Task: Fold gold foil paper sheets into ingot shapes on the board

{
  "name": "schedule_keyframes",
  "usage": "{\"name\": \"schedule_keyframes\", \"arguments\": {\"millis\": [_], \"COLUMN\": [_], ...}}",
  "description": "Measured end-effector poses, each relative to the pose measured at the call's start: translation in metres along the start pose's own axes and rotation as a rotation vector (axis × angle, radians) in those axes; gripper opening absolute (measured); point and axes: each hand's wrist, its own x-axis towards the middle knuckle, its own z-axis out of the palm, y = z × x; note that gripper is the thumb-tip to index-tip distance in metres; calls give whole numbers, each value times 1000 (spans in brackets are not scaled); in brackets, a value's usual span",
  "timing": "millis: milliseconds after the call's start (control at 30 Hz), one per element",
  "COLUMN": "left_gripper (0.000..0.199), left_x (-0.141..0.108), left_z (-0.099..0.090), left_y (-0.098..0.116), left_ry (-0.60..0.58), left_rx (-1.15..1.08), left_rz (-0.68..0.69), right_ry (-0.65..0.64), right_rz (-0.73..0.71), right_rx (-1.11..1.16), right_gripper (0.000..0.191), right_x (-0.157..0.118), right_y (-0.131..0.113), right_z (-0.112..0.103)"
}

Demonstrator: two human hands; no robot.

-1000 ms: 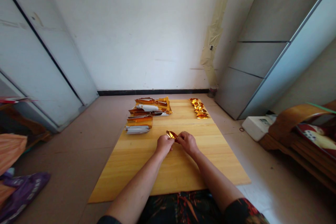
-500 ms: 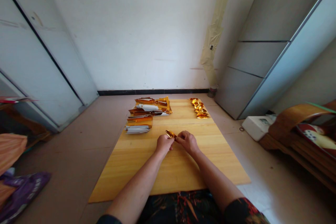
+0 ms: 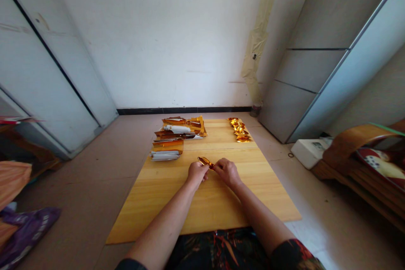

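pinching gold foil paper (image 3: 205,160) over the tabletop's (image 3: 221,206) middle with left grip (image 3: 197,172) and right grip (image 3: 228,171), likely to steady both sides, well apart from shaped foil pieces (image 3: 239,127) at its far right.

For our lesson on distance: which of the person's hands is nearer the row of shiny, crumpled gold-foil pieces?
Right. The right hand is on the near side of the foil row, slightly left; the left hand is too, but farther left.

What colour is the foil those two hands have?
Shiny gold, browner in places; the foil shows in the head view.
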Motion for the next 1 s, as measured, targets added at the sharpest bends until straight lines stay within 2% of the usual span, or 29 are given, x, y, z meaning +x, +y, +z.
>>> {"name": "schedule_keyframes", "arguments": {"millis": [200,367,567,1000], "left_gripper": [15,7,11,14], "left_x": [-3,-3,-1,-2], "left_z": [2,-1,-4,-2], "left_y": [1,2,-1,2], "left_ry": [-41,-73,-143,-111], "left_rx": [34,-46,-122,-70], "left_rz": [19,-15,-29,-24], "right_ry": [-27,-39,-47,29], "right_rz": [30,113,213,160], "right_rx": [22,23,24,54], "right_gripper": [16,17,18,17], "right_x": [1,2,3,1], "right_y": [-5,-8,-11,-8], "right_z": [1,0,-1,0]}}
